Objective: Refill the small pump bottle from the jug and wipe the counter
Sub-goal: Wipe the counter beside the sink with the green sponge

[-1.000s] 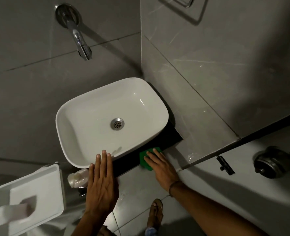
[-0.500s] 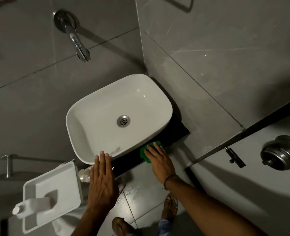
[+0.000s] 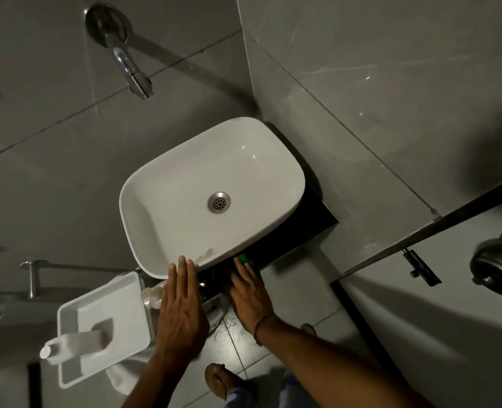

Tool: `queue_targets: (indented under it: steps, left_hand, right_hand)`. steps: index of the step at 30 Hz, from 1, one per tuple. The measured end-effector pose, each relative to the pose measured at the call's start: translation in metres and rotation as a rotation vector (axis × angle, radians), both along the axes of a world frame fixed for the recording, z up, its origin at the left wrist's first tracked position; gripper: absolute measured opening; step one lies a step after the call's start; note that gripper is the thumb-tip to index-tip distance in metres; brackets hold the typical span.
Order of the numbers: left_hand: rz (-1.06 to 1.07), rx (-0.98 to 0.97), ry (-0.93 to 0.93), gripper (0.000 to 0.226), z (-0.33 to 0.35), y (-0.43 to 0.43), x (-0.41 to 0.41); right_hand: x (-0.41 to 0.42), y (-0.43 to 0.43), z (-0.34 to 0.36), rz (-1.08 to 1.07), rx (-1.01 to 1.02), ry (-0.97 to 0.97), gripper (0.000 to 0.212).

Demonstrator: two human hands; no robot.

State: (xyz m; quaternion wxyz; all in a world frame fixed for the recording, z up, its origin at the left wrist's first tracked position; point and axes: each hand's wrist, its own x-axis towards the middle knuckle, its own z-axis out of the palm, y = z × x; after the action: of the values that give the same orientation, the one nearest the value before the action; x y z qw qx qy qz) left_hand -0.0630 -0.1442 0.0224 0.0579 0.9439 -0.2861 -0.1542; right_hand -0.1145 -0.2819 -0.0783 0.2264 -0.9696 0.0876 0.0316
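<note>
My right hand [image 3: 248, 293] presses flat on a green sponge [image 3: 245, 258] on the black counter [image 3: 303, 228] in front of the white basin [image 3: 185, 184]; only the sponge's far tip shows past my fingers. With its fingers straight and together, my left hand [image 3: 182, 307] rests flat on the basin's near rim and holds nothing. A small pale bottle [image 3: 152, 295] lies at the counter's left end, partly hidden by my left hand. A white jug [image 3: 70, 344] stands in a white tray [image 3: 102, 301] at the lower left.
A chrome wall tap [image 3: 132, 69] juts out above the basin. Grey tiled walls close in behind and on the right. A door with a latch [image 3: 417, 266] and steel knob [image 3: 497, 266] is at the right. My sandalled foot [image 3: 220, 378] stands on the tiled floor below.
My right hand has slid the green sponge leftward along the counter, toward my left hand. My left hand stays on the basin rim. The view has shifted slightly.
</note>
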Motion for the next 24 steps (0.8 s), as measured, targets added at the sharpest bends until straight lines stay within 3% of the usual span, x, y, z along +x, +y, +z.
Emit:
queue_targets:
  steps: [3,5,8,13,16,19,22,24]
  left_hand:
    - [-0.003,0.006,0.010,0.089,0.000,0.003,0.003]
    - [-0.006,0.002,0.018,0.090,0.001,0.005,0.005]
    - [-0.012,0.002,0.027,0.090,0.000,0.006,0.006]
    - [-0.014,-0.002,0.049,0.088,0.000,0.006,0.007]
    - [-0.016,-0.016,0.051,0.089,0.003,0.007,0.008]
    - [-0.013,-0.031,0.040,0.089,0.002,0.007,0.006]
    - [-0.014,-0.020,0.045,0.090,0.001,0.006,0.005]
    - [-0.009,-0.006,0.045,0.091,0.001,0.004,0.005]
  right_hand:
    - [-0.008,0.007,-0.007,0.132,0.081,-0.007,0.053]
    - [-0.017,-0.002,-0.011,0.196,-0.029,-0.082,0.057]
    - [-0.012,-0.013,-0.005,0.174,-0.125,-0.037,0.058]
    - [0.006,0.014,0.007,0.084,0.163,-0.101,0.050]
    - [-0.014,0.006,-0.002,0.223,0.022,-0.162,0.058]
    - [-0.019,-0.006,-0.005,0.184,-0.106,-0.066,0.061]
    - [0.000,0.004,0.001,0.053,0.040,-0.058,0.052]
    - [0.004,0.010,0.005,-0.008,0.200,-0.198,0.042]
